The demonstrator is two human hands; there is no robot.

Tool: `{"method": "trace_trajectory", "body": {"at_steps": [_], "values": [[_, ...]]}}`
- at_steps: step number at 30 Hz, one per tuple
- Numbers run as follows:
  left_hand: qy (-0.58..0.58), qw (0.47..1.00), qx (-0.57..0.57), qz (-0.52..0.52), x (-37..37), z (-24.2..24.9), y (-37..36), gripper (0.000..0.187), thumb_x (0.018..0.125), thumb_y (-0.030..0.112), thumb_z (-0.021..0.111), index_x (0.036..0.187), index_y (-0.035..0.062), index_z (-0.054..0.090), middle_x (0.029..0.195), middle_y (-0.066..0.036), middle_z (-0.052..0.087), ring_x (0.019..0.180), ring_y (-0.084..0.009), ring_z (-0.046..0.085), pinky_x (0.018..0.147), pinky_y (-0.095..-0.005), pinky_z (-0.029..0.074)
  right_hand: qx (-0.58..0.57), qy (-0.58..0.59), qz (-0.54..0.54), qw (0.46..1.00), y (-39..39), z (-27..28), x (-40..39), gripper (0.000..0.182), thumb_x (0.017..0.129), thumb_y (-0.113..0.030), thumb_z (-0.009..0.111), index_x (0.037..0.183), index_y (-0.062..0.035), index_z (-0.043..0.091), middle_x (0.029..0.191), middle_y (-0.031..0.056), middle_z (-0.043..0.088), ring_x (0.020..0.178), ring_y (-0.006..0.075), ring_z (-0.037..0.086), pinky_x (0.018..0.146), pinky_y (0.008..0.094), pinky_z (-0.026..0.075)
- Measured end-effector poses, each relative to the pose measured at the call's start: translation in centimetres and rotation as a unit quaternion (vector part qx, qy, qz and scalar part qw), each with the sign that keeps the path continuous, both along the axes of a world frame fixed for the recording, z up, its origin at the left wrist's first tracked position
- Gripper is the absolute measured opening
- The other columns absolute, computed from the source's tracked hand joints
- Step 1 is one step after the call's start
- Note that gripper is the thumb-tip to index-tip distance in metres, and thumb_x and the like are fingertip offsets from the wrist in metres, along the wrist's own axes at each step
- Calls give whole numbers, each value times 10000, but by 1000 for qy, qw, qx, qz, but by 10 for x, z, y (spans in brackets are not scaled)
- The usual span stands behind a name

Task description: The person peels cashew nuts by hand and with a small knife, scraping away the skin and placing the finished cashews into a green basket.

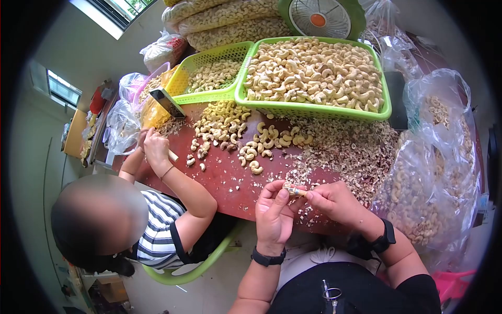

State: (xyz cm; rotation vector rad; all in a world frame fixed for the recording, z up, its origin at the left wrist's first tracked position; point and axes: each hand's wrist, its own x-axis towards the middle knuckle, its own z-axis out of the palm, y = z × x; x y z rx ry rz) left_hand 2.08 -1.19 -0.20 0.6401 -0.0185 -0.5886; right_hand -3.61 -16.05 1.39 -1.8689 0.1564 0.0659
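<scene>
Above the table's near edge, my left hand point(274, 213) pinches a cashew point(287, 186) between thumb and fingers, palm turned up. My right hand point(335, 201) is closed on a small tan-handled tool point(299, 192), whose tip meets the cashew. The tool's blade or tip is too small to make out. Flakes of cashew skin point(340, 152) are strewn on the red table point(225, 186) around and beyond my hands. Loose cashews point(222, 123) lie in a pile further back, with several stray ones nearer to me.
A green basket point(388, 99) heaped with cashews stands at the back, beside a yellow-green basket point(209, 97). Clear bags of cashews point(418, 183) flank my right. A fan point(319, 18) stands behind. At left, another person point(167, 225) works with both hands near a phone point(167, 103).
</scene>
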Motion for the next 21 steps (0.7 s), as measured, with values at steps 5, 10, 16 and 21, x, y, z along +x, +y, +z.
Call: {"method": "trace_trajectory", "body": {"at_steps": [5, 10, 16, 21], "values": [[-7, 1000, -10, -6, 1, -3, 3, 147, 841, 17, 482, 987, 16, 487, 928, -130, 575, 923, -253, 568, 790, -409, 504, 6, -2, 8, 1000, 1, 2, 1, 346, 833, -314, 515, 716, -3, 614, 520, 102, 525, 464, 138, 480, 458, 287, 383], [-6, 1000, -13, -9, 0, -4, 2, 149, 848, 26, 470, 991, 32, 511, 939, -99, 576, 935, -236, 560, 777, -380, 505, 16, 9, 7, 1000, 0, -2, 2, 345, 834, -313, 518, 712, -5, 611, 511, 91, 518, 466, 125, 471, 456, 286, 379], [-35, 999, -15, -15, 0, -2, 3, 140, 841, 15, 476, 979, 18, 495, 948, -97, 566, 928, -226, 561, 785, -369, 506, 43, 14, 9, 999, 1, 0, 1, 340, 835, -306, 516, 701, -6, 604, 503, 83, 508, 464, 108, 451, 451, 280, 372], [-32, 999, -12, 38, -12, -8, -7, 123, 841, 9, 478, 964, -3, 477, 913, -104, 570, 896, -219, 571, 814, -392, 497, 29, 4, -17, 999, -3, -13, 3, 340, 840, -293, 505, 693, 0, 600, 489, 71, 506, 456, 95, 449, 443, 271, 374]]}}
